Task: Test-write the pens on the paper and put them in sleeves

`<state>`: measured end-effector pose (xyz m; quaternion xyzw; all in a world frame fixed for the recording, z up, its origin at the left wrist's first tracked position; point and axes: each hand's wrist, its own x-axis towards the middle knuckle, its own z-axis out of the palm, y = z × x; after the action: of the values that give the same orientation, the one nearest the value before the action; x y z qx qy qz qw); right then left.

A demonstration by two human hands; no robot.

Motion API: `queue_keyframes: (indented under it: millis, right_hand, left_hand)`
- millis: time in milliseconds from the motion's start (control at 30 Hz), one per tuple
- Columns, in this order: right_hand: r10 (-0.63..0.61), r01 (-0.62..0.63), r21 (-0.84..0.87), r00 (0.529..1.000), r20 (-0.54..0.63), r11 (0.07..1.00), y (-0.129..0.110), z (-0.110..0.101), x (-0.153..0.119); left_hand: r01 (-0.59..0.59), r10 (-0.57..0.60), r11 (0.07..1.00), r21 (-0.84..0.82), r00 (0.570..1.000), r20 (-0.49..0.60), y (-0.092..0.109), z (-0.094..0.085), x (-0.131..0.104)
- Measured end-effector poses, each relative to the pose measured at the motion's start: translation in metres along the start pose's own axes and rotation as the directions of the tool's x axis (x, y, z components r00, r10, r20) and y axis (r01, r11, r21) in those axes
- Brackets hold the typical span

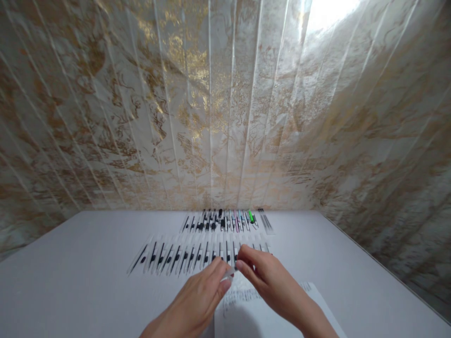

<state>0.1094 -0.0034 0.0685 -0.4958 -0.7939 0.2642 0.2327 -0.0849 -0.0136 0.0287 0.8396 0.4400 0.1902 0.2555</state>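
My left hand [202, 291] is closed, thumb and fingertips pinching a translucent whitish pen [229, 272]. From the right, my right hand [264, 274] pinches the other end of that pen, where a small dark bit shows at the fingertips. Most of the pen is hidden by the fingers. Just beyond both hands lies a long row of clear pens [171, 256] with black refills and black marks, side by side on the white table [88, 281]. Under the hands rests a sheet of paper [282, 310] with handwriting on it.
Farther back is a second row of pens [207, 221], several with black parts. It includes a pink pen [236, 221] and a bright green marker [251, 216]. Thin dark refills [266, 221] lie at its right end. A creased gold-patterned sheet [211, 117] rises behind the table.
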Motion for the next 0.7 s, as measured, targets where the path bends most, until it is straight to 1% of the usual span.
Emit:
queue_keyframes:
  millis: [133, 233, 300, 433, 533, 600, 633, 700]
  right_hand:
    - [0.039, -0.039, -0.032, 0.999, -0.001, 0.999, 0.001, 0.008, 0.003]
    - [0.051, -0.050, 0.038, 0.998, -0.030, 0.998, 0.000, 0.013, 0.005]
    - [0.044, -0.038, 0.115, 0.998, -0.052, 0.993, -0.002, 0.015, 0.006]
    - [0.022, 0.007, 0.265, 0.994, -0.105, 0.964, -0.005, 0.014, 0.007]
    - [0.061, 0.041, 0.409, 0.971, -0.233, 0.911, -0.002, 0.006, 0.009]
    - [0.104, 0.060, 0.515, 0.954, -0.282, 0.855, 0.001, 0.002, 0.010]
    - [0.118, 0.060, 0.561, 0.954, -0.275, 0.826, 0.002, 0.002, 0.011]
    - [0.126, 0.024, 0.615, 0.972, -0.198, 0.788, 0.002, 0.006, 0.011]
  left_hand:
    - [0.033, -0.032, 0.992, 0.120, 0.999, -0.015, 0.000, 0.003, 0.003]
    - [0.062, -0.056, 0.989, 0.136, 0.997, -0.053, 0.002, 0.006, 0.005]
    - [0.056, -0.051, 0.996, 0.069, 0.996, -0.070, 0.005, 0.006, 0.007]
    - [0.011, -0.028, 0.986, -0.164, 0.994, -0.103, 0.014, 0.001, 0.006]
    - [0.000, -0.011, 0.975, -0.221, 0.999, -0.048, 0.016, -0.002, 0.002]
    - [0.022, -0.022, 0.967, -0.254, 1.000, 0.005, 0.015, -0.002, 0.000]
    - [0.037, -0.033, 0.962, -0.272, 0.999, 0.017, 0.014, -0.001, 0.000]
    - [0.039, -0.036, 0.952, -0.303, 0.999, 0.015, 0.013, 0.003, 0.001]
